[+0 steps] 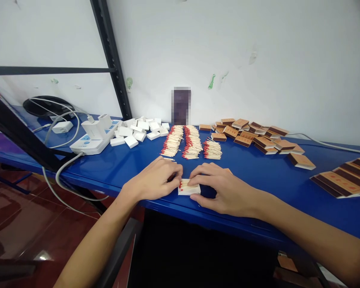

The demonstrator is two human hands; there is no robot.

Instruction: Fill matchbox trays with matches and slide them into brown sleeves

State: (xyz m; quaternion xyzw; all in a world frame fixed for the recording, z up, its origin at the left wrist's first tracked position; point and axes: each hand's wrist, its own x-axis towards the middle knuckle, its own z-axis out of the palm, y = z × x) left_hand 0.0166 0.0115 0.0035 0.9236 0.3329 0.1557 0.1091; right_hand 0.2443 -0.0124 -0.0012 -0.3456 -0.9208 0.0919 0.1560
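A white matchbox tray (pixel 189 191) with a few red-headed matches (pixel 184 183) in it lies near the table's front edge. My right hand (pixel 225 190) grips its right end, thumb at the near side and fingertips over the matches. At the left end is my left hand (pixel 156 178), its fingers curled and thumb pressed in; what they pinch, if anything, is hidden. Just beyond the hands lie three rows of loose matches, a left row (pixel 172 142), a middle row (pixel 192 143) and a shorter right row (pixel 213 149), heads to the left.
White trays (pixel 138 129) are heaped at the back left, beside a power strip (pixel 93 144) with chargers and cables. Brown matchbox sleeves (pixel 243 134) are scattered at the back right. More matchboxes (pixel 345 176) stand in a row at far right. A dark shelf post (pixel 112 60) rises on the left.
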